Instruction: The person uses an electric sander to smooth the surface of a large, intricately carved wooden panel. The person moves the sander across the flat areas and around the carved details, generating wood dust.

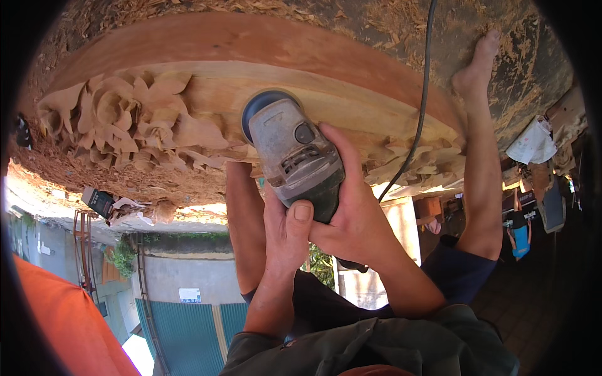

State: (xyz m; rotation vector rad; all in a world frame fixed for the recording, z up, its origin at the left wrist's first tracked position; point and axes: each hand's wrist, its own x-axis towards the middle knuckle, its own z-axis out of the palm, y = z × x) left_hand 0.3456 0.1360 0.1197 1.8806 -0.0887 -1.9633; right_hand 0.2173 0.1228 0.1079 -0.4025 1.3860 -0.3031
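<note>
Both hands are wrapped around an angle grinder (291, 147) with a grey, dusty head and a dark body. My left hand (285, 229) grips it from the left, thumb lying along the near end. On the other side, my right hand (354, 210) closes around the body. The grinder's round dark disc (266, 103) lies against the smooth pale band of a large carved wood piece (219, 78), or very near it; I cannot tell whether it touches. Carved flowers and leaves (138, 122) stand out left of the disc. My palms and the grip are partly hidden.
A black power cord (426, 81) runs from the top down past my right hand. Wood shavings (376, 28) litter the ground. My bare right leg (483, 150) stretches beside the wood's right end. A small dark box (99, 202) and a white bag (533, 143) lie around it.
</note>
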